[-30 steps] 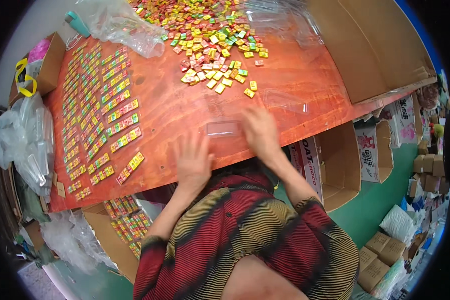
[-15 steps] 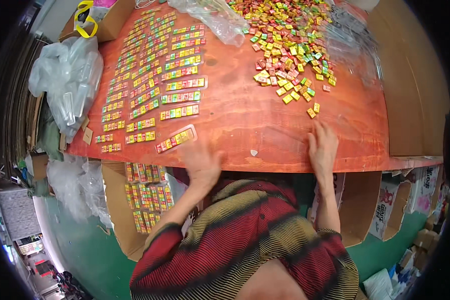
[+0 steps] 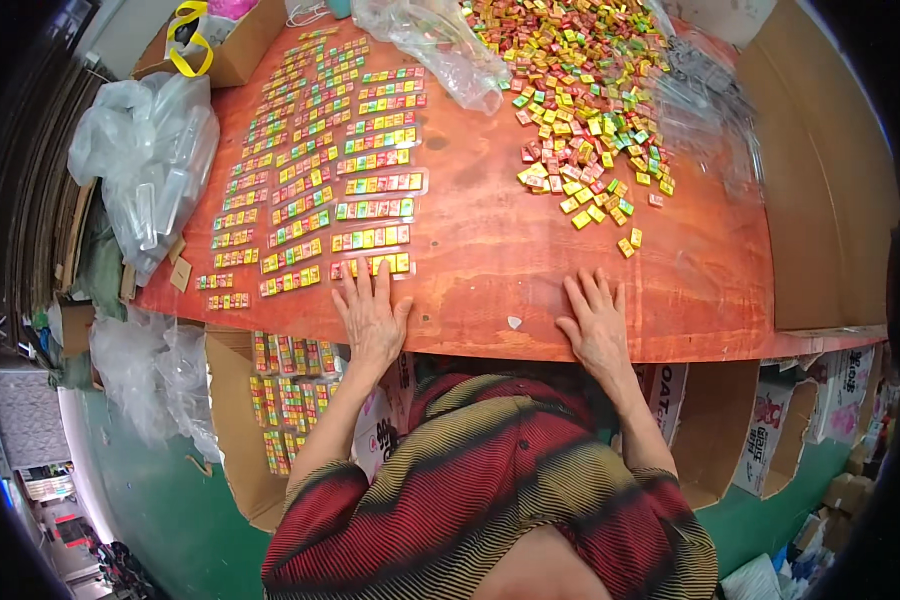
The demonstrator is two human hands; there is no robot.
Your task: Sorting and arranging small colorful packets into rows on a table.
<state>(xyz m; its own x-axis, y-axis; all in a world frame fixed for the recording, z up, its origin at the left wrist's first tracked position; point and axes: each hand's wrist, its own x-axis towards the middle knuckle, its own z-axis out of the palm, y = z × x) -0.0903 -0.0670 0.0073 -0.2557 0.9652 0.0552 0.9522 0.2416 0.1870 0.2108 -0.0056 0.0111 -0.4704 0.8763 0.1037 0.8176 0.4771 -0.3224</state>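
My left hand (image 3: pixel 372 325) is open, its fingertips on the nearest clear tray of small colored boxes (image 3: pixel 398 263). That tray lies at the near end of a column of similar filled trays (image 3: pixel 375 211). Flat on the red table (image 3: pixel 490 230), my right hand (image 3: pixel 598 318) spreads its fingers and holds nothing. Beyond it, two small yellow boxes (image 3: pixel 630 243) lie apart from a large loose pile of little red, yellow and green boxes (image 3: pixel 590 110). A small white scrap (image 3: pixel 514 322) rests between my hands.
Clear plastic bags (image 3: pixel 145 170) sit at the left edge, another plastic bag (image 3: pixel 435 45) at the back. A tall cardboard panel (image 3: pixel 820 170) stands on the right. Below the table's front edge are an open carton of filled trays (image 3: pixel 235 440) and another open carton (image 3: pixel 715 430).
The nearest tray, tilted before, now lies straight in line with its column, and my left hand has come onto it. My right hand has shifted left and its fingers have spread.
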